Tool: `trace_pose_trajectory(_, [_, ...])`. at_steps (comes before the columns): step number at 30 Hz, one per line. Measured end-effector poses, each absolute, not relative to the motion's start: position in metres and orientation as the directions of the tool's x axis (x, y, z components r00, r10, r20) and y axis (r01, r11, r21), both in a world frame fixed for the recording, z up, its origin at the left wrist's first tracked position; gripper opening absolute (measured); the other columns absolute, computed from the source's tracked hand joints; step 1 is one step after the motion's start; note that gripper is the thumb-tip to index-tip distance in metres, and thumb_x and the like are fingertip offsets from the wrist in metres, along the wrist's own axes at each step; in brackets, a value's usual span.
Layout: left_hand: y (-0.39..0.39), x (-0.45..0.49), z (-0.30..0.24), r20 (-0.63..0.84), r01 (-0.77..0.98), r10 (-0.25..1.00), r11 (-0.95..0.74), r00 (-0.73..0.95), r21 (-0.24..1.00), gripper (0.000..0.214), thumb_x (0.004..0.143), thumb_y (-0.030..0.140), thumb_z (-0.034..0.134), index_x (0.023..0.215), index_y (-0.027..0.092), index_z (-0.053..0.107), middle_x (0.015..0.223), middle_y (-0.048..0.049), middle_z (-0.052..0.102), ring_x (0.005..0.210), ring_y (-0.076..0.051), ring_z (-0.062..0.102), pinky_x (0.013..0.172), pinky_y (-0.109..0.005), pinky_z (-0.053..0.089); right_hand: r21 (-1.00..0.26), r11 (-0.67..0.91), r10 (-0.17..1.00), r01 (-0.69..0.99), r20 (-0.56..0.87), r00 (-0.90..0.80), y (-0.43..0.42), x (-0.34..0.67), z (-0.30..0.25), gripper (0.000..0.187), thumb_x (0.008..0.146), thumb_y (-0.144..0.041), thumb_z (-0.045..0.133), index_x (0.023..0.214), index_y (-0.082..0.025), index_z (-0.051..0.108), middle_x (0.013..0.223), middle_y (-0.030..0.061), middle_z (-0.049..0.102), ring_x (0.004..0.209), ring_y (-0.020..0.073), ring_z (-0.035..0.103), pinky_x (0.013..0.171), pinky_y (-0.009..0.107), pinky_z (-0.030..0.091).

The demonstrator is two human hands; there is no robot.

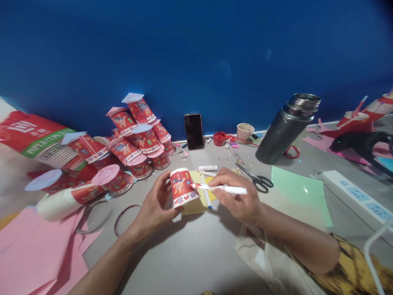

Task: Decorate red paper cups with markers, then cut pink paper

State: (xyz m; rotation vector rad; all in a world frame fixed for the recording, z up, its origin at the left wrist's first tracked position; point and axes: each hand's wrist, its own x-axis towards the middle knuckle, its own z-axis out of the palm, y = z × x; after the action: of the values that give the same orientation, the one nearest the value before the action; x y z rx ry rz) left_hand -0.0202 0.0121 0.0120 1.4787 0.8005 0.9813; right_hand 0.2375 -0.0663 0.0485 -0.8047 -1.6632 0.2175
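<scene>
My left hand (159,200) is closed round the side of a red printed paper cup (181,186), which is held upside down and slightly tilted above the table. Between the fingers and thumb of my right hand (238,194) is a white marker (230,189). Its red tip meets or nearly meets the right side of the cup; I cannot tell which. Beneath the cup lies yellow paper (193,209), with a blue-tipped white marker (206,194) on it. A white pen cap (208,168) lies just behind.
Stacked red cups with paper tops (135,135) stand at the left, near pink paper (27,250) and bangles (95,215). A phone (194,132) leans on the blue wall. Scissors (260,183), a dark flask (284,129), green paper (299,196) and a power strip (356,196) are at the right.
</scene>
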Motion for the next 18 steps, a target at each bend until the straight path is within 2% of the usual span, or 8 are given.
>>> trace_pose_trajectory(3, [0.0121, -0.0208, 0.0149, 0.139, -0.057, 0.878, -0.127, 0.458, 0.99, 0.089, 0.067, 0.031, 0.103, 0.144, 0.03, 0.06, 0.159, -0.0155, 0.064, 0.152, -0.042, 0.058, 0.127, -0.054, 0.05, -0.605, 0.697, 0.653, 0.386, 0.757, 0.009, -0.0667, 0.2374, 0.0455, 0.006, 0.103, -0.02, 0.068, 0.107, -0.023, 0.072, 0.09, 0.005, 0.077, 0.079, 0.0206, 0.072, 0.074, 0.035, 0.059])
trace_pose_trajectory(7, [0.0127, -0.0229, 0.0169, 0.102, -0.059, 0.869, -0.083, 0.485, 0.995, 0.09, 0.068, 0.031, 0.103, 0.147, 0.031, 0.059, 0.161, -0.0151, 0.063, 0.152, -0.043, 0.059, 0.124, -0.054, 0.053, -0.593, 0.725, 0.632, 0.35, 0.775, 0.005, -0.0656, 0.2371, 0.0437, 0.005, 0.104, -0.021, 0.068, 0.106, -0.023, 0.073, 0.091, 0.0049, 0.077, 0.083, 0.0208, 0.072, 0.077, 0.034, 0.059])
trace_pose_trajectory(9, [0.0135, -0.0245, 0.0144, 0.098, -0.063, 0.882, -0.078, 0.461, 0.995, 0.094, 0.065, 0.031, 0.104, 0.147, 0.033, 0.059, 0.164, -0.0141, 0.061, 0.157, -0.044, 0.054, 0.128, -0.055, 0.05, -0.614, 0.718, 0.644, 0.328, 0.765, 0.025, -0.0656, 0.2382, 0.0442, 0.005, 0.104, -0.021, 0.069, 0.106, -0.022, 0.073, 0.092, 0.0048, 0.077, 0.084, 0.0203, 0.073, 0.077, 0.033, 0.058])
trace_pose_trajectory(12, [0.0135, -0.0254, 0.0096, 0.106, -0.058, 0.902, -0.09, 0.42, 0.994, 0.096, 0.064, 0.033, 0.105, 0.148, 0.034, 0.059, 0.168, -0.0133, 0.057, 0.161, -0.044, 0.048, 0.132, -0.058, 0.044, -0.709, 0.646, 0.72, 0.282, 0.689, 0.085, -0.0664, 0.2417, 0.0455, 0.006, 0.104, -0.023, 0.069, 0.106, -0.022, 0.074, 0.092, 0.0039, 0.077, 0.078, 0.0181, 0.071, 0.071, 0.03, 0.056])
trace_pose_trajectory(15, [0.0113, -0.0239, 0.0087, 0.124, -0.049, 0.89, -0.114, 0.439, 0.992, 0.092, 0.069, 0.031, 0.101, 0.15, 0.034, 0.057, 0.17, -0.0136, 0.055, 0.162, -0.043, 0.047, 0.133, -0.06, 0.042, -0.8, 0.548, 0.795, 0.244, 0.589, 0.146, -0.067, 0.2449, 0.0467, 0.008, 0.105, -0.027, 0.069, 0.107, -0.022, 0.074, 0.092, 0.0037, 0.077, 0.076, 0.0177, 0.07, 0.067, 0.029, 0.054])
trace_pose_trajectory(18, [0.0085, -0.0217, 0.0109, 0.142, -0.031, 0.856, -0.146, 0.497, 0.989, 0.088, 0.076, 0.029, 0.097, 0.153, 0.033, 0.055, 0.17, -0.0144, 0.053, 0.161, -0.042, 0.048, 0.134, -0.059, 0.04, -0.812, 0.534, 0.805, 0.235, 0.573, 0.152, -0.0666, 0.2455, 0.0478, 0.008, 0.103, -0.027, 0.069, 0.106, -0.022, 0.074, 0.095, 0.0048, 0.079, 0.082, 0.0193, 0.073, 0.072, 0.03, 0.056])
